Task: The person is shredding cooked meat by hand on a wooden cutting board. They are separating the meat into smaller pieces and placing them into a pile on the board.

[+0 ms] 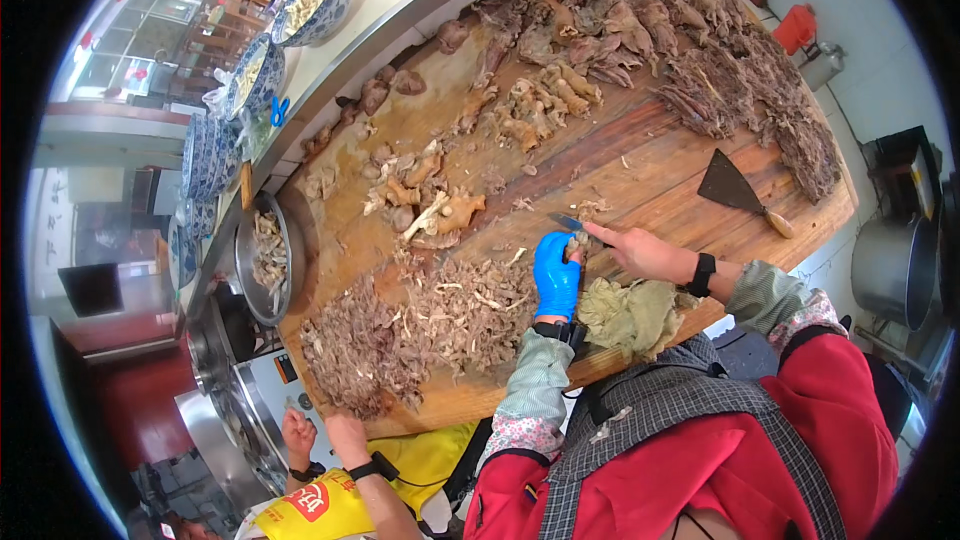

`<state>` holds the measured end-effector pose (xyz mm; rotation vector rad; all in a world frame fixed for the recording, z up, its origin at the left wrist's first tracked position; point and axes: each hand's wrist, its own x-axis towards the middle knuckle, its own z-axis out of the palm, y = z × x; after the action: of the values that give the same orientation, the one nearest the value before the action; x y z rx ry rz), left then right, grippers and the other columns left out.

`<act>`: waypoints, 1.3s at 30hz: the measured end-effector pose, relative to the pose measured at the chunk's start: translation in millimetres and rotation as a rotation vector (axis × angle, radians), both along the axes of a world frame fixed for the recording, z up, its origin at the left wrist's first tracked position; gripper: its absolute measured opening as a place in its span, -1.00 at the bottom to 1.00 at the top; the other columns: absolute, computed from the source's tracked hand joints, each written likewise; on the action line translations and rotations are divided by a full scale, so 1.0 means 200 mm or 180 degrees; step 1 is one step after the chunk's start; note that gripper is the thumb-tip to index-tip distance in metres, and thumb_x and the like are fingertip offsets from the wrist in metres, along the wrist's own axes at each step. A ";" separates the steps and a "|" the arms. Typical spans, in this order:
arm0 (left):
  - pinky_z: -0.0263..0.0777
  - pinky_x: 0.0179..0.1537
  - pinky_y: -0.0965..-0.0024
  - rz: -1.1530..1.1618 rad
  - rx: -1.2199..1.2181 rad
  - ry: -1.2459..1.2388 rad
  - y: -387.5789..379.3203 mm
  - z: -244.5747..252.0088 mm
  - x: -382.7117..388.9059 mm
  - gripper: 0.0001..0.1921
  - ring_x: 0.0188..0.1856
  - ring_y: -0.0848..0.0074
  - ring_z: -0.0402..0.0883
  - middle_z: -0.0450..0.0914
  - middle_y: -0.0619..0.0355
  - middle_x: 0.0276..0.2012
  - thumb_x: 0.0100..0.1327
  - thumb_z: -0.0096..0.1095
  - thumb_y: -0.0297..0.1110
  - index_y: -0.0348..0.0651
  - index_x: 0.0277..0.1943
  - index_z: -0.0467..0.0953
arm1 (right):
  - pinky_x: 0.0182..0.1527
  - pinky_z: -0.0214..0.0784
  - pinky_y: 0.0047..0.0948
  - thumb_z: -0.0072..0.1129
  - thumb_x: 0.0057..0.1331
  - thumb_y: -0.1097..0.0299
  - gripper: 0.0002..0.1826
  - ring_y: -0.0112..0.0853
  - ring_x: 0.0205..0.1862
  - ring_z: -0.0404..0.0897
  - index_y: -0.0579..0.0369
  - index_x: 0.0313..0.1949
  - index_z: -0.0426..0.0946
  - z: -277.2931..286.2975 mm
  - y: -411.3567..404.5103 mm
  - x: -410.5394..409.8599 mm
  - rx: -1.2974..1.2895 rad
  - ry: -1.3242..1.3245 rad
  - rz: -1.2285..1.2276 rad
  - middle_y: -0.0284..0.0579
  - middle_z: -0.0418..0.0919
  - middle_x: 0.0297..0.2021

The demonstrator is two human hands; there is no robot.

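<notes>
My left hand [556, 281], in a blue glove with the thumb bare, grips a small piece of cooked meat [579, 241] low over the wooden board [637, 199]. A small knife [564, 221] is in my right hand [643, 253], its index finger stretched along the blade, which points left just past the gloved fingers. The handle is hidden in my palm. Beneath my wrists, a crumpled greenish cloth [630, 315] lies at the board's near edge. To the left of the glove spreads a heap of chopped meat [472, 315] with pale strips in it.
Bones [424, 217] and joint pieces [544, 105] lie mid-board, with large meat slabs [712, 82] farther back. A triangular scraper [731, 184] rests at right. A metal bowl of bones [268, 255] stands left; patterned bowls [313, 4] line the counter. Another person's hands [346, 439] are at lower left.
</notes>
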<state>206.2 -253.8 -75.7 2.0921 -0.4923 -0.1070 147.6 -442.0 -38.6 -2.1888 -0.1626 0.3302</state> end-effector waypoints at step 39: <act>0.40 -0.14 0.22 -0.0018 0.0293 0.0223 0.00 -0.01 -0.04 -0.64 -0.17 0.12 0.52 0.54 -0.07 -0.23 -0.05 0.40 -0.36 -0.20 -0.14 0.50 | -0.19 0.42 -0.15 0.28 -0.01 0.32 -0.63 -0.04 -0.20 0.53 0.09 -0.17 0.49 -0.13 0.12 0.10 -0.0542 -0.1136 -0.0058 0.01 0.48 -0.25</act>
<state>197.6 -253.4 -77.6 2.1689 -0.4584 -0.2091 167.2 -418.0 -64.0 -2.4022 -0.3206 -0.0632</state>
